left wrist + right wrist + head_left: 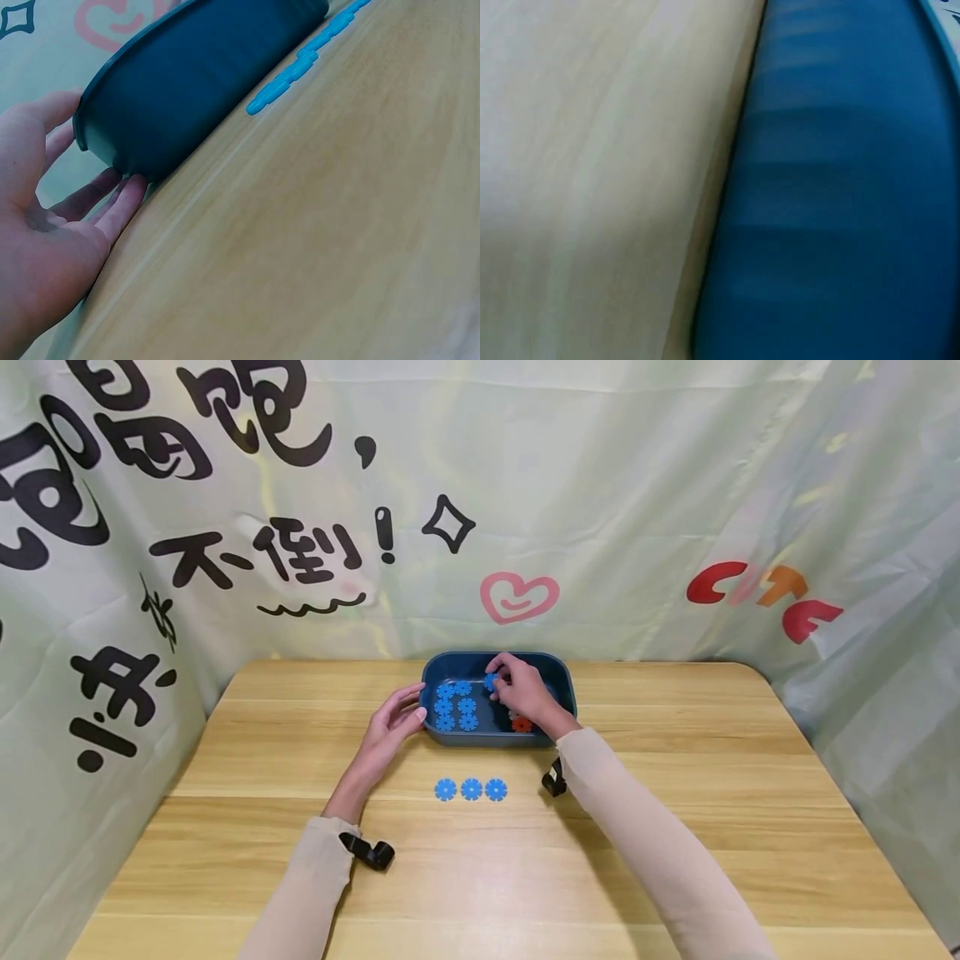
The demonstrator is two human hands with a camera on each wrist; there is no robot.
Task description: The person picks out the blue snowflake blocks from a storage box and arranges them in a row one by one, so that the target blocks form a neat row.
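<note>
In the head view a dark blue plastic tub (495,739) stands at the back of the table. Several blue notched building discs (445,706) lie in its left part, and a red disc (521,724) lies at its front right. My right hand (522,691) reaches over the tub and pinches a blue notched disc (491,682) between thumb and fingers. At the tub's left end, my left hand (392,724) touches the wall with fairly straight fingers. The left wrist view shows those fingertips (133,187) low on the tub's end. The right wrist view does not show the right hand.
Three blue discs (471,789) lie in a row on the wooden table (480,885), in front of the tub. A printed cloth (615,510) hangs behind the table and along both sides. Each wrist wears a black camera strap (367,852).
</note>
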